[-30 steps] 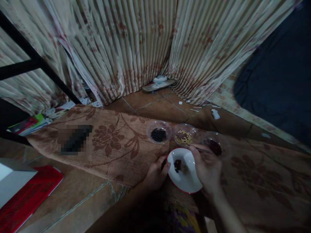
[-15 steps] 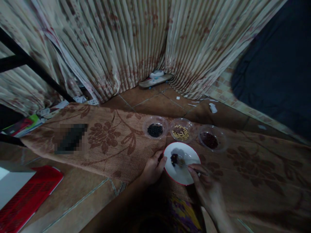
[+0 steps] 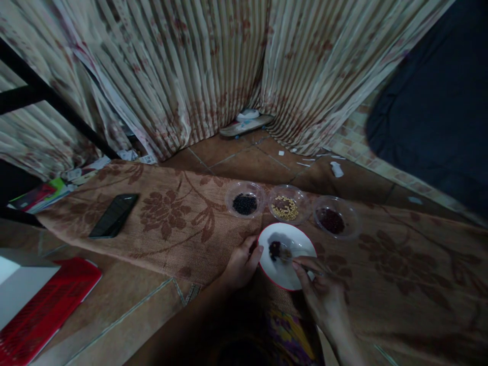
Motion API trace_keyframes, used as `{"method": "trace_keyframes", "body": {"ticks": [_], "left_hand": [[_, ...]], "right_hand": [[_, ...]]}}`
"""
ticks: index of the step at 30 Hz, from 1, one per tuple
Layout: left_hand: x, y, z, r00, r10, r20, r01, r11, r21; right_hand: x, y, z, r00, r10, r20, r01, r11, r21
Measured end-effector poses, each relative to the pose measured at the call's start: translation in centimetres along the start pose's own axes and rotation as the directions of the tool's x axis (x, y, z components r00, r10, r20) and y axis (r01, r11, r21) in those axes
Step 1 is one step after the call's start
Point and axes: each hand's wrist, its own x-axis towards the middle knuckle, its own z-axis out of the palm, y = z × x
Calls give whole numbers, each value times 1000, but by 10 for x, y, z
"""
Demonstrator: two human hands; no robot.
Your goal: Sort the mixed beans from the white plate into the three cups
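Observation:
My left hand (image 3: 244, 260) is closed on the left rim of a white bowl with a red edge (image 3: 284, 279), thumb on top. A small heap of dark beans (image 3: 274, 250) with a few lighter ones lies in the bowl. In my right hand (image 3: 322, 290) is a spoon (image 3: 285, 254), its blurred head down in the bowl beside the beans. Just beyond stand three clear plastic bowls, holding black beans (image 3: 244, 204), yellow soybeans (image 3: 285, 208) and dark red beans (image 3: 332, 221).
A patterned brown cloth (image 3: 206, 254) covers the long, narrow table. A black phone (image 3: 114, 216) lies on its left part. On the floor are a red basket (image 3: 49, 310) at left, a skateboard (image 3: 246, 126) by the curtains (image 3: 213, 66), and paper scraps (image 3: 336, 169).
The spoon head has shifted slightly within the bowl, while both hands keep their holds. The view has moved a little.

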Motion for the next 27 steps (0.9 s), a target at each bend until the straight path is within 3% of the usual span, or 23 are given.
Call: {"method": "trace_keyframes", "body": {"ticks": [13,27], "left_hand": [[0,-1,0,1000,8,-2,-8,1000,28],[0,0,1,1000,11,-4,-11,1000,11]], "right_hand": [[0,1,-2,996,-81,-27,81,997,-5],[-1,4,-1,998,-53,-39,53,999,-1]]}}
